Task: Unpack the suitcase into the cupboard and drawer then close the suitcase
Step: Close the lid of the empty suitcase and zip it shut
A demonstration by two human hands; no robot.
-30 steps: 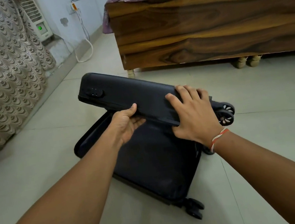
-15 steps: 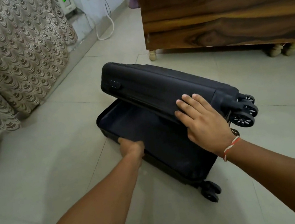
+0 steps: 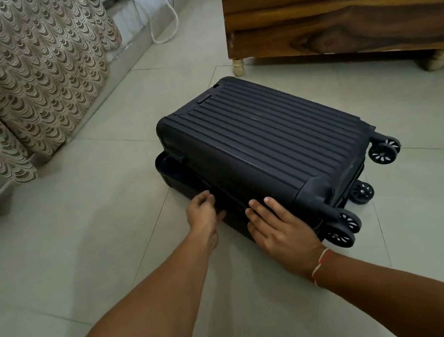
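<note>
Now both hands, L (image 3: 203,211) & R (image 3: 279,226), touch ribbed dark hard-shell suitcase (image 3: 262,138).

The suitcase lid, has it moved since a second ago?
Yes. The suitcase lid has swung down toward the floor tiles, nearly onto the lower shell.

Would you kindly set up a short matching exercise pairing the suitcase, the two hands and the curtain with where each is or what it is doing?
Column one:
1. suitcase
2. left hand
3. right hand
4. curtain

Column two:
A. lies with fingers flat on the near side of the lid
B. hangs at the far left
C. lies on the floor, lid lowered but a gap showing at its left end
D. touches the near edge by the seam

Pairs: 1-C, 2-D, 3-A, 4-B
</note>
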